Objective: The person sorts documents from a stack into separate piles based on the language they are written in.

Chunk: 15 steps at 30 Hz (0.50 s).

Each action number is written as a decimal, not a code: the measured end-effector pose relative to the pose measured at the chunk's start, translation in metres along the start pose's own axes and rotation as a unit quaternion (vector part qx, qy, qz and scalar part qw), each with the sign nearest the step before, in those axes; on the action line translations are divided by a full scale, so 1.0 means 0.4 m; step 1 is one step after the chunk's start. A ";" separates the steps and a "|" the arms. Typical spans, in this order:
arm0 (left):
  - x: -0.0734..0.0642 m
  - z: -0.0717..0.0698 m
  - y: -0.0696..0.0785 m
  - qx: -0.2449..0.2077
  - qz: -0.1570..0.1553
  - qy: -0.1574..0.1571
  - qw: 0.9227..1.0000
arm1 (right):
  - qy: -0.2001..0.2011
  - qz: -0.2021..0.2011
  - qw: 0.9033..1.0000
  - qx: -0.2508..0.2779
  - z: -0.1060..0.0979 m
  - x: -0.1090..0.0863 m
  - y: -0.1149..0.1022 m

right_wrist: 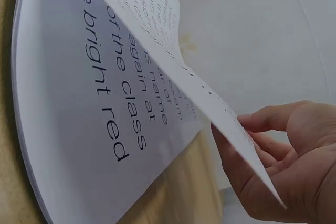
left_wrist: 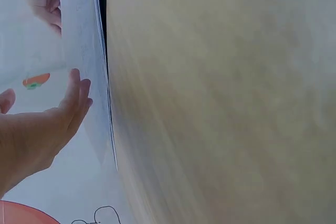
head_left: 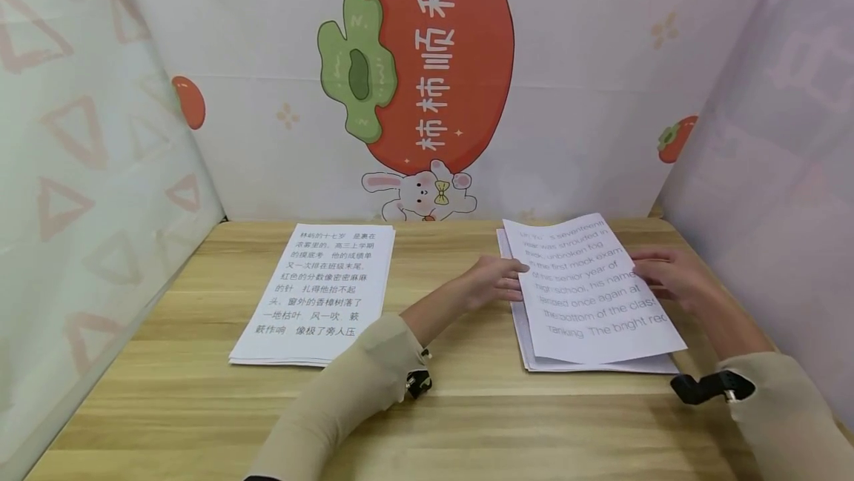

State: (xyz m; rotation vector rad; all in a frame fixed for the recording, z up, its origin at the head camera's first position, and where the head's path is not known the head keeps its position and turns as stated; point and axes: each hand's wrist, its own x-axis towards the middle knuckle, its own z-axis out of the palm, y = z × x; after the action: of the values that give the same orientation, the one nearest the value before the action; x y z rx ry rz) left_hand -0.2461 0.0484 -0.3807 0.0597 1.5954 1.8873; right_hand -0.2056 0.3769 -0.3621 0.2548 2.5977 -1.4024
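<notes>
In the head view, a loose printed sheet of paper (head_left: 594, 303) in English is raised at a slant over a paper stack (head_left: 640, 365) on the right. My right hand (head_left: 670, 273) pinches the sheet's right edge. Thumb and fingers meet on the sheet (right_wrist: 210, 100) in the right wrist view, with the same wording on the page below. Beside the left edges of sheet and stack is my left hand (head_left: 495, 281), its fingertips right at the paper. The left wrist view shows this hand (left_wrist: 42, 129) with fingers extended and thumb apart.
Another stack of paper (head_left: 316, 296), printed in Chinese, lies on the left of the wooden table (head_left: 467, 429). A patterned cloth backdrop (head_left: 574, 95) rises behind the table, with cloth side walls (head_left: 87, 192) at left and right. Both wrists wear dark camera mounts (head_left: 710, 387).
</notes>
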 end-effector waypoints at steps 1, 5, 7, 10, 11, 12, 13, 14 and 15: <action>0.001 0.003 -0.001 0.001 -0.001 0.002 1.000 | 0.004 0.003 1.000 -0.004 -0.001 -0.001 0.003; 0.004 0.010 -0.004 0.011 -0.008 0.000 1.000 | 0.017 0.022 0.999 -0.016 -0.004 -0.004 0.007; 0.003 0.012 -0.003 0.017 -0.012 -0.005 1.000 | 0.022 0.036 0.999 -0.013 -0.006 -0.006 0.007; -0.002 0.017 -0.001 0.023 -0.020 -0.013 0.999 | 0.031 0.049 0.998 -0.014 -0.005 -0.009 0.009; -0.002 0.018 -0.001 0.023 -0.022 -0.011 0.999 | 0.033 0.050 0.998 -0.015 -0.003 -0.010 0.010; -0.002 0.019 -0.002 0.023 -0.024 -0.010 0.999 | 0.034 0.050 0.998 -0.017 -0.002 -0.012 0.011; -0.002 0.019 -0.004 0.024 -0.025 -0.008 0.999 | 0.037 0.052 0.998 -0.021 -0.001 -0.014 0.012; -0.002 0.018 -0.005 0.027 -0.027 -0.004 0.999 | 0.039 0.052 0.997 -0.027 0.001 -0.015 0.013; -0.001 0.017 -0.007 0.031 -0.027 0.000 0.999 | 0.041 0.052 0.997 -0.030 0.003 -0.016 0.015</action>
State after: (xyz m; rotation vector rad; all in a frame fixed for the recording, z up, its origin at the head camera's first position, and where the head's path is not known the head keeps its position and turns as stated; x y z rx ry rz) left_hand -0.2415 0.0540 -0.3811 0.0427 1.6389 1.7964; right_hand -0.1978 0.3788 -0.3660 0.4413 2.6441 -1.3016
